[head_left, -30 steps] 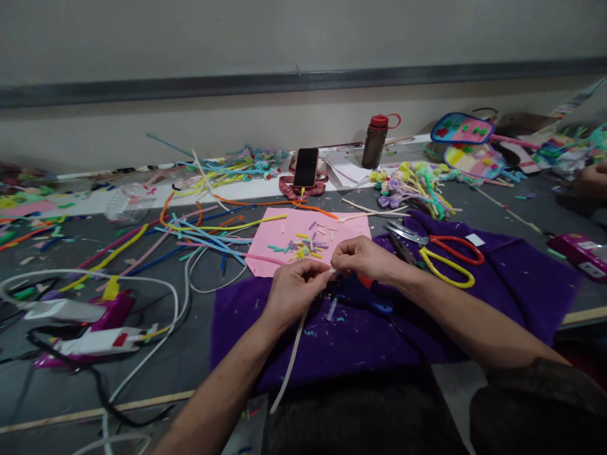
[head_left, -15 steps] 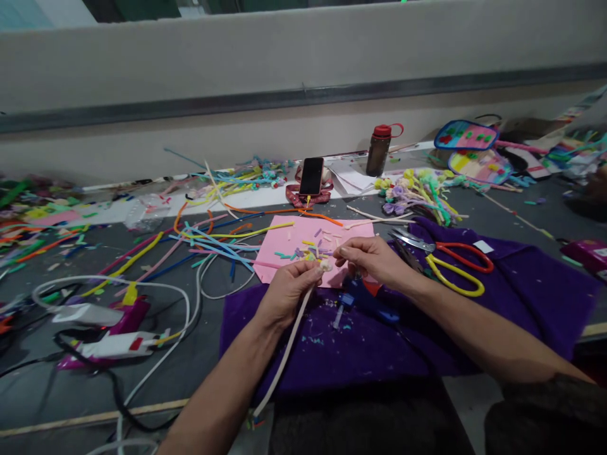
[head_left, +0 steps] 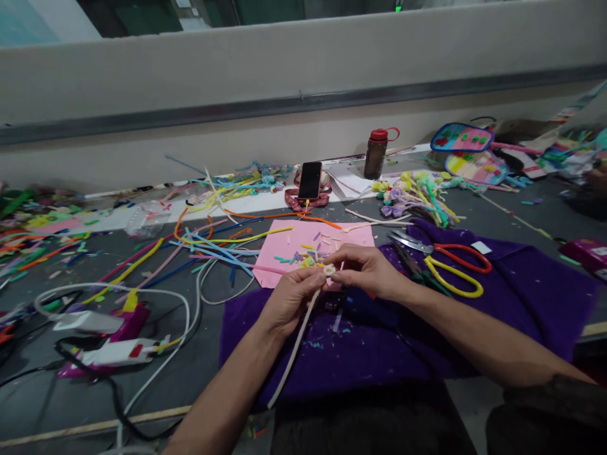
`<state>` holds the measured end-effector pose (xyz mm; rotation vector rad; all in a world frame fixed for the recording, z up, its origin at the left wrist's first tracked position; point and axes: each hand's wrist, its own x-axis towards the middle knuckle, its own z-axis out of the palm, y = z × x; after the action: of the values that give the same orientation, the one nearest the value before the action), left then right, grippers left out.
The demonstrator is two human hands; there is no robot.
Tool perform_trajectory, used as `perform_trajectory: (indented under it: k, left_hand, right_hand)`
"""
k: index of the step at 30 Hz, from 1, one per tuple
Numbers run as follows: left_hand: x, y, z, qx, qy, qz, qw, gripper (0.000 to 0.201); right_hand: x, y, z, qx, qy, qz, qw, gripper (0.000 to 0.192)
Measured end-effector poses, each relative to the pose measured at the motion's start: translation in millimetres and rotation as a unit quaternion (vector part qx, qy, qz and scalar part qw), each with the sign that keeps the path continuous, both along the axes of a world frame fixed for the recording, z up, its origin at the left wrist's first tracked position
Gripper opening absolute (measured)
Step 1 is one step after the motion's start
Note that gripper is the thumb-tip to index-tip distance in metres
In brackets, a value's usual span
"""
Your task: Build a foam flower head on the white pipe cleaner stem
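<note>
Two bare hands met over a purple cloth [head_left: 474, 297] in the head view, working the top end of a pale strip [head_left: 294, 344]. The step in hand looked like curling that end into a small coil [head_left: 329, 270], which sat pinched between both sets of fingers, just in front of a pink sheet [head_left: 351, 232] strewn with coloured offcuts. The next move seemed to call for a tight, steady pinch so the coil would not spring loose.

The left hand [head_left: 289, 297] was clenched around the strip just below the coil, forearm rising from the lower left; the strip's tail trailed down over the cloth toward the bench [head_left: 190, 354] edge. The right hand [head_left: 365, 268] reached in from the right, palm down, thumb and forefinger closed on the coil. Scissors [head_left: 446, 268] lay on the cloth just beyond it.
</note>
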<state>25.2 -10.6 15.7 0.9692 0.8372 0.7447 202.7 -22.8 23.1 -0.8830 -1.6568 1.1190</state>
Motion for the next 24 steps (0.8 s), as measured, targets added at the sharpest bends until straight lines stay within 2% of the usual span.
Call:
perform_trajectory:
  k: [7, 12, 17, 24]
  left_hand:
    - [1.6, -1.9, 2.6, -0.023, 0.01, 0.013, 1.0, 0.021]
    - [0.6, -1.1, 2.3, 0.006, 0.035, -0.004, 0.999, 0.025]
    - [1.7, -1.6, 1.6, 0.007, 0.048, 0.004, 0.999, 0.025]
    - [2.0, -1.8, -0.3, -0.002, 0.065, 0.003, 0.998, 0.027]
  right_hand:
    - [1.4, 1.4, -3.6, 0.002, -0.015, 0.0, 1.0, 0.031]
    - [0.8, 2.5, -7.7, -0.03, 0.005, 0.022, 0.999, 0.028]
    - [-0.1, 2.0, -9.0, -0.057, 0.036, 0.053, 0.996, 0.024]
    - [-0.9, 3.0, -8.7, -0.064, 0.027, 0.056, 0.996, 0.023]
